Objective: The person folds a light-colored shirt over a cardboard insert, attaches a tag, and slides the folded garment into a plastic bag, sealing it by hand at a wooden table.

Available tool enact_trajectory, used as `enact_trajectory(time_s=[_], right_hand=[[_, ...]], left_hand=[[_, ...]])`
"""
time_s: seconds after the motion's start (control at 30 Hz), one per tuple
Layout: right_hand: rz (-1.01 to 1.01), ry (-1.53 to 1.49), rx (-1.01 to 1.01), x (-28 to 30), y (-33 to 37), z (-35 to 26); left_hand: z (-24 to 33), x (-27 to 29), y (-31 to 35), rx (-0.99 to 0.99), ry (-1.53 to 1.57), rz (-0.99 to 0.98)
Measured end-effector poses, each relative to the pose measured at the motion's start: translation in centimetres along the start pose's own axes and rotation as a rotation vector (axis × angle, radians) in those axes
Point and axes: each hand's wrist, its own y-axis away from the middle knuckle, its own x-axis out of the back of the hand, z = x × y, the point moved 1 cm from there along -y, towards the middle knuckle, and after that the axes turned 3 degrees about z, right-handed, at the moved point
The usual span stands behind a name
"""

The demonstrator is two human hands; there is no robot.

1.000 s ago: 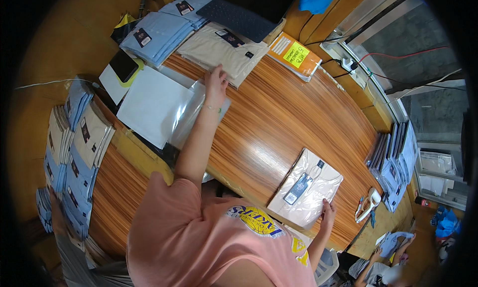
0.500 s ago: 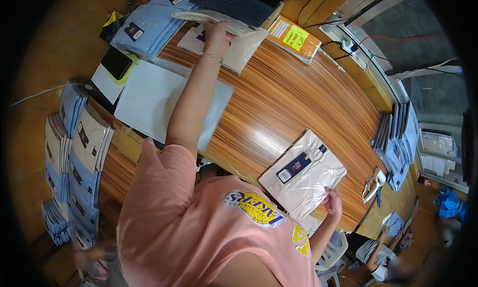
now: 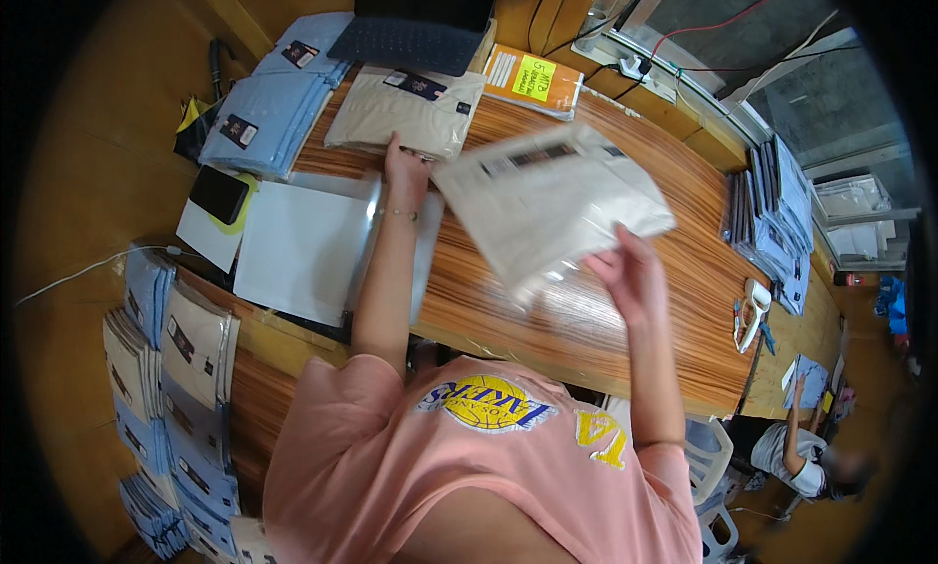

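Observation:
My right hand (image 3: 625,271) holds up a beige folded garment sealed in a clear plastic bag (image 3: 552,202). The pack hangs tilted and motion-blurred above the middle of the wooden table (image 3: 547,320). My left hand (image 3: 405,168) is stretched forward, its fingers flat against the near edge of a stack of beige packed garments (image 3: 410,109). Just below that hand lies a pile of clear plastic bags over a white sheet (image 3: 303,246).
Blue garment packs (image 3: 274,105) lie far left, with a laptop keyboard (image 3: 410,41) and an orange notebook (image 3: 532,80) behind. A phone (image 3: 220,193) rests at the left. More packs (image 3: 166,368) are stacked lower left. A tape dispenser (image 3: 752,310) sits right; another person (image 3: 801,456) is below.
My right hand lifted the bagged beige garment off the table's near right part and swung it up toward the middle. My left hand drew back slightly from the far beige stack.

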Motion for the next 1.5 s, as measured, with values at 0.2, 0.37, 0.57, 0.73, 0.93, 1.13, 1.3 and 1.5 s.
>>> enact_trajectory(time_s=[0.2, 0.37, 0.57, 0.73, 0.93, 1.13, 1.3, 1.5], right_hand=[[-0.053, -0.355, -0.167, -13.7, -10.8, 14.5], [0.062, -0.498, -0.307, -17.6, -20.4, 18.8], [-0.316, 0.062, -0.188, -13.4, -18.7, 15.1], [0.058, 0.442, 0.289, -6.9, -16.3, 11.6], [-0.138, 0.560, 0.131, -8.2, -24.6, 15.9], [-0.048, 0.461, 0.334, -6.4, -24.2, 12.1], [-0.119, 0.369, 0.375, 5.8, -13.3, 7.8], [0.383, 0.326, 0.460, 21.7, 7.3, 7.2]], left_hand=[[0.1, 6.2, -0.1, -0.104, 0.247, -0.461], [-0.8, 6.0, -5.2, -0.079, 0.331, -0.163], [-1.7, -1.0, 3.1, -0.181, 0.163, 0.198], [-1.2, -2.5, 2.6, -0.405, -0.490, 0.383], [-0.8, -1.9, 0.6, -0.411, -0.460, 0.480], [1.2, -1.5, -2.1, -0.241, -0.592, 0.331], [4.1, 4.3, -6.0, -0.101, -0.579, 0.053], [-1.9, -4.1, 1.6, -0.427, -0.670, 0.169]])
